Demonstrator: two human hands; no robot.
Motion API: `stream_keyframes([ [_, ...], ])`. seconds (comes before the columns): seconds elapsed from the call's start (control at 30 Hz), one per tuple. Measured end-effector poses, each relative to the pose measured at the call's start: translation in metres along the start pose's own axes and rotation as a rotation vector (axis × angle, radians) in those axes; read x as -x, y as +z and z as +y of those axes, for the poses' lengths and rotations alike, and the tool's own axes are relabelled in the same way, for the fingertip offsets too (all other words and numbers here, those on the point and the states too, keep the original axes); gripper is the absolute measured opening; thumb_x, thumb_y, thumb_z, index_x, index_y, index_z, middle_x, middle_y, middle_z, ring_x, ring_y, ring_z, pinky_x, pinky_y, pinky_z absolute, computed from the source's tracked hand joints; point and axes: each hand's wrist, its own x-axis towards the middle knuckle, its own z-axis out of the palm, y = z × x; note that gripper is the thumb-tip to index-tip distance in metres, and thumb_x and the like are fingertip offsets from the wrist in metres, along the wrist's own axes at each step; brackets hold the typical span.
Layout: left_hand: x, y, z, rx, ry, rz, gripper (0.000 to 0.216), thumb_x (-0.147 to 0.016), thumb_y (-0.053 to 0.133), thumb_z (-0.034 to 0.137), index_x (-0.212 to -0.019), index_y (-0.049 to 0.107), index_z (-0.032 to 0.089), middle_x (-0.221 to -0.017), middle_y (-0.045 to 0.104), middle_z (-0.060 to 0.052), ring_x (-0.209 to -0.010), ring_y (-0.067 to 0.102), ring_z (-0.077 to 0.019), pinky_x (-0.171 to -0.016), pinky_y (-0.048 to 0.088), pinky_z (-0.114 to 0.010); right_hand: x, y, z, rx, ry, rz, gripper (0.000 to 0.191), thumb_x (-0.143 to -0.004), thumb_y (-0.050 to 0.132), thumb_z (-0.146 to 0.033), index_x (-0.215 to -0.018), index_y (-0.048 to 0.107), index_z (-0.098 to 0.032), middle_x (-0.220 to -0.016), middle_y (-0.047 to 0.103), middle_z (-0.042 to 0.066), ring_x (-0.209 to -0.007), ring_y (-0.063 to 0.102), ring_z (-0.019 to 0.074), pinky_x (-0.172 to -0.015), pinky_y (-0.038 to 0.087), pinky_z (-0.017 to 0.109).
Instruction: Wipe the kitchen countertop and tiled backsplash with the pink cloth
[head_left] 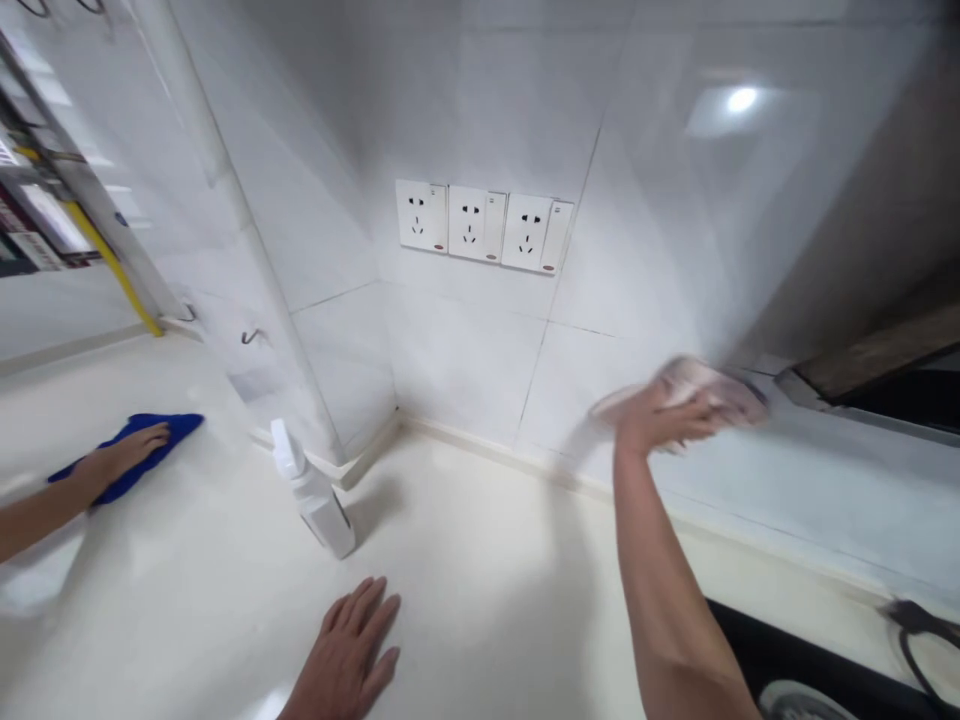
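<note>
Head view: right hand (660,420) clutches a pale cloth (701,385).

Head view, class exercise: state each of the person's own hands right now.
Left hand: open, palm down.
Right hand: closed, holding a pale cloth.

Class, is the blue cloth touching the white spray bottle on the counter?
No, the blue cloth lies under a hand, apart from the white plastic spray bottle.

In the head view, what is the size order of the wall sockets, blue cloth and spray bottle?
1. White three-socket wall panel
2. Blue fabric cloth and white plastic spray bottle: they look alike, so unranked.
</note>
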Motion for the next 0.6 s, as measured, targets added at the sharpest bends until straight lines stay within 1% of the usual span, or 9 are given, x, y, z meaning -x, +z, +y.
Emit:
stream_keyframes([
  [0.07,-0.001,-0.002,0.001,0.002,-0.005,-0.019,0.056,-0.096,0.061,0.048,-0.149,0.055,0.032,-0.153,0.056,-0.007,-0.139,0.052,-0.0283,-0.108,0.043,-0.042,0.028,0.046,-0.032,0.055,-0.1,0.086,0.064,-0.095,0.054,-0.048,-0.148,0.04,-0.016,-0.157,0.012,0.025,-0.152,0.01,0.0464,-0.116,0.022,0.072],
  [0.1,-0.002,-0.003,0.001,0.002,-0.006,-0.027,0.056,-0.096,0.061,0.047,-0.149,0.054,0.031,-0.154,0.056,-0.008,-0.139,0.051,-0.0286,-0.109,0.043,-0.043,0.043,0.067,-0.049,0.114,-0.256,0.054,0.062,-0.092,0.06,-0.043,-0.147,0.045,-0.017,-0.157,0.018,0.024,-0.149,0.016,0.0469,-0.114,0.024,0.073],
  [0.2,-0.002,-0.004,0.002,-0.001,-0.003,-0.039,0.057,-0.096,0.061,0.046,-0.15,0.054,0.03,-0.155,0.055,-0.008,-0.14,0.05,-0.0288,-0.109,0.043,-0.044,0.084,0.114,-0.083,0.294,-0.675,-0.173,0.058,-0.093,0.064,-0.032,-0.148,0.05,-0.025,-0.157,0.03,0.02,-0.142,0.029,0.0436,-0.108,0.032,0.067],
  [0.27,-0.002,-0.004,0.002,-0.008,0.004,-0.042,0.057,-0.095,0.062,0.046,-0.149,0.054,0.03,-0.155,0.055,-0.008,-0.14,0.051,-0.0285,-0.109,0.044,-0.043,0.109,0.129,-0.083,0.416,-0.865,-0.37,0.054,-0.096,0.059,-0.024,-0.149,0.05,-0.028,-0.16,0.034,0.018,-0.138,0.036,0.04,-0.106,0.035,0.062],
  [0.37,-0.002,-0.005,0.002,-0.027,0.009,-0.044,0.057,-0.095,0.062,0.047,-0.15,0.053,0.031,-0.155,0.055,-0.008,-0.14,0.051,-0.0279,-0.108,0.045,-0.042,0.135,0.128,-0.046,0.556,-1.114,-0.713,0.048,-0.099,0.049,-0.014,-0.145,0.056,-0.027,-0.16,0.041,0.015,-0.133,0.041,0.0335,-0.106,0.036,0.055],
  [0.43,-0.002,-0.006,0.002,-0.033,0.003,-0.044,0.057,-0.095,0.062,0.047,-0.149,0.053,0.031,-0.154,0.055,-0.007,-0.139,0.052,-0.0276,-0.107,0.046,-0.042,0.14,0.117,-0.012,0.591,-1.217,-0.873,0.044,-0.099,0.048,-0.013,-0.137,0.062,-0.028,-0.157,0.049,0.01,-0.132,0.044,0.0293,-0.105,0.037,0.049],
  [0.5,-0.002,-0.006,0.001,-0.029,-0.003,-0.046,0.057,-0.095,0.062,0.048,-0.149,0.054,0.032,-0.153,0.057,-0.007,-0.138,0.053,-0.0276,-0.106,0.047,-0.042,0.133,0.102,0.014,0.599,-1.247,-0.934,0.042,-0.098,0.049,-0.013,-0.133,0.066,-0.029,-0.152,0.055,0.008,-0.131,0.046,0.0275,-0.104,0.038,0.045],
  [0.53,-0.003,-0.007,0.001,-0.024,-0.007,-0.049,0.056,-0.095,0.062,0.049,-0.148,0.055,0.032,-0.152,0.058,-0.007,-0.138,0.053,-0.0276,-0.106,0.047,-0.042,0.125,0.093,0.021,0.605,-1.24,-0.927,0.043,-0.098,0.05,-0.013,-0.134,0.066,-0.03,-0.152,0.056,0.008,-0.131,0.046,0.0279,-0.103,0.038,0.045],
  [0.6,-0.003,-0.007,0.001,-0.017,-0.012,-0.056,0.056,-0.095,0.062,0.05,-0.147,0.056,0.032,-0.151,0.058,-0.007,-0.138,0.054,-0.0279,-0.106,0.047,-0.042,0.101,0.075,0.028,0.623,-1.199,-0.817,0.048,-0.098,0.048,-0.013,-0.139,0.063,-0.032,-0.152,0.054,0.011,-0.13,0.045,0.0305,-0.101,0.037,0.048],
])
